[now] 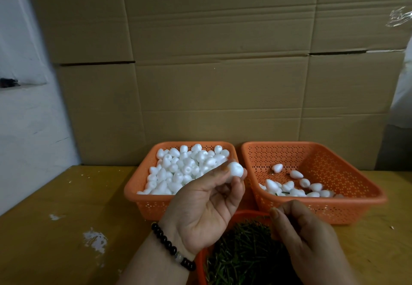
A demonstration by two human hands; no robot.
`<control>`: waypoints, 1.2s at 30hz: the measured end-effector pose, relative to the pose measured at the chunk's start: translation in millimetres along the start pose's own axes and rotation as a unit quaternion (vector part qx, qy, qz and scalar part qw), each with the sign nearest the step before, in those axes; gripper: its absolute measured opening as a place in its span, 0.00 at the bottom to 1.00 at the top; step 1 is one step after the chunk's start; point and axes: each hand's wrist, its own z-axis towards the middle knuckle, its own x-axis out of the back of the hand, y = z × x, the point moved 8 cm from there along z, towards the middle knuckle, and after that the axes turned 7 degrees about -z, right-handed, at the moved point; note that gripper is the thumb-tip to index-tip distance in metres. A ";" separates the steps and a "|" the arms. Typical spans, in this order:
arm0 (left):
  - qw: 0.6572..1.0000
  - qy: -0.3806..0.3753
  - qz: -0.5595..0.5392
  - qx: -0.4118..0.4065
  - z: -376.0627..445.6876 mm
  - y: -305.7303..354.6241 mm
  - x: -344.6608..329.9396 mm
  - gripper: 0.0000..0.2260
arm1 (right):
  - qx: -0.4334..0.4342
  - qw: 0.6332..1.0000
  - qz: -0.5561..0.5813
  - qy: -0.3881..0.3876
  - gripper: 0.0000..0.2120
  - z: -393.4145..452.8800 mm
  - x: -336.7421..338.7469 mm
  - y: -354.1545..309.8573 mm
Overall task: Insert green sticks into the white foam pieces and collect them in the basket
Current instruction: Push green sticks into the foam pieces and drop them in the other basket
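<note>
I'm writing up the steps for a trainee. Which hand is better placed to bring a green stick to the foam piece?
Right. The right hand is over the green sticks, fingers curled there. The left hand already pinches a foam piece.

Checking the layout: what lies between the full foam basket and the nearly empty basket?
Head view: the left hand holding a foam piece up over the gap between full basket and right basket.

In my left hand (207, 206) I pinch one white, egg-shaped foam piece (235, 169) above two orange perforated plastic baskets: the left basket (142, 197) heaped with foam, the right basket (347, 204) holding a few stuck pieces. Thin green sticks (245, 253) fill my nearest orange bowl (200, 260).
</note>
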 end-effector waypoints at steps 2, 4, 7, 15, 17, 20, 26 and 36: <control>1.000 0.001 0.012 0.003 0.5 -0.4 1.6 0.16 | 0.002 1.000 0.015 0.014 0.07 0.8 3.2 -0.1; 0.999 -0.004 0.033 0.012 0.1 -2.0 1.9 0.13 | -0.006 0.998 0.048 0.032 0.07 2.3 8.3 -1.1; 0.998 -0.004 0.062 0.009 -1.2 -2.8 1.1 0.10 | -0.050 0.980 0.185 0.045 0.07 5.6 14.0 -0.7; 0.990 -0.014 0.141 0.000 -1.9 -6.7 -1.2 0.11 | -0.109 0.922 0.370 0.005 0.06 10.7 12.6 -5.0; 0.988 -0.029 0.149 0.006 -3.2 -8.2 -3.2 0.11 | -0.101 0.928 0.358 -0.011 0.07 11.3 16.4 -8.0; 0.986 -0.046 0.159 0.012 -4.7 -10.2 -5.5 0.13 | -0.087 0.935 0.342 -0.025 0.11 10.5 24.8 -13.2; 0.981 -0.052 0.188 0.020 -4.4 -14.5 -6.7 0.15 | -0.022 0.971 0.236 0.020 0.10 8.3 40.9 -29.1; 0.979 -0.050 0.199 0.013 -4.4 -17.1 -6.0 0.11 | 0.000 0.997 0.059 0.052 0.07 6.0 38.5 -27.5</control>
